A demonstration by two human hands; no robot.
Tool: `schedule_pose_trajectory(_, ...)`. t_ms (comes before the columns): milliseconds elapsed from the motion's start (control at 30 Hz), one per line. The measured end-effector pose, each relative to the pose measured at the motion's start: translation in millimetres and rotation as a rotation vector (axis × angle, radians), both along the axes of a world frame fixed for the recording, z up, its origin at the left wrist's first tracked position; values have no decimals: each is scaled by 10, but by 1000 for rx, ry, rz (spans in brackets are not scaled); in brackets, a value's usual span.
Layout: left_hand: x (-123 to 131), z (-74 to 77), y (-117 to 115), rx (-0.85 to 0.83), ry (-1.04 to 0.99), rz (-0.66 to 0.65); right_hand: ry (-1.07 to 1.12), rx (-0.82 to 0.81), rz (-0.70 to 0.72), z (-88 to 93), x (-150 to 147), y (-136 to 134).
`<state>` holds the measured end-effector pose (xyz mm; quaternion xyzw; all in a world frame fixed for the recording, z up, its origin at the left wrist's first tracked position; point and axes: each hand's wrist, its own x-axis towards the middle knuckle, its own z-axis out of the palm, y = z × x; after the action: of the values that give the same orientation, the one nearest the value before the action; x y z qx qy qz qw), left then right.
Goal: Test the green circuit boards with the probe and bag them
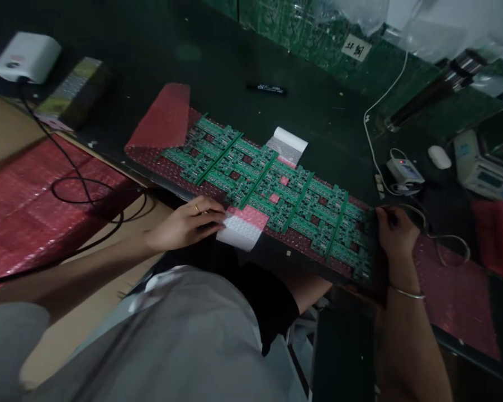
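Note:
Several green circuit boards (260,184) lie in a row on a strip of red bubble wrap (163,120), whose left end is folded up. A white wrap strip (240,230) runs under the middle of the row and sticks out at the front and the back. My left hand (188,222) is at the strip's front end, fingers pressed together on its left edge. My right hand (396,229) is at the right end of the boards, its fingers curled; what they hold, if anything, is too dark to tell.
A black marker (266,89) lies behind the boards. At left are a white device (27,57) with a black cable, a box (73,92) and red-wrapped packages (46,206). A white mouse (439,157), scale (486,167) and cables are at right.

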<state>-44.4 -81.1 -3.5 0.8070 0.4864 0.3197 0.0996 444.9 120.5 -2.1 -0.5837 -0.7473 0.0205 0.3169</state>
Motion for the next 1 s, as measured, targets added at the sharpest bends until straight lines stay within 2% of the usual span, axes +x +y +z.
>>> schedule_pose_trajectory(200,13,-108,-9,1,-1,48,-12,16,-7,-20,22,0)
schedule_pose_trajectory(300,4,-101,-41,42,-10,54,-2,18,-1,-41,34,15)
schedule_pose_trajectory(400,-29,65,-72,15,-41,40,24,3,3,-43,19,23)
schedule_pose_trajectory(467,-16,279,-24,4,-77,70,40,-23,10,-19,-10,18)
schedule_pose_trajectory(533,87,518,132,1,-132,112,59,-43,17,14,-40,12)
schedule_pose_trajectory(600,341,710,399,-25,-189,70,104,-33,9,41,-55,14)
schedule_pose_trajectory(700,1038,797,931,-79,-256,-181,233,-20,-66,54,-43,22)
schedule_pose_trajectory(767,1628,716,1305,-147,-238,-309,320,-54,-85,50,-31,23)
schedule_pose_trajectory(867,2431,487,1781,-206,-97,-356,393,-80,-63,39,-32,24)
schedule_pose_trajectory(933,2788,343,1993,-212,-40,-347,416,-70,-45,29,-39,31)
schedule_pose_trajectory(1000,2983,247,2115,-215,-3,-331,440,-60,-28,15,-42,46)
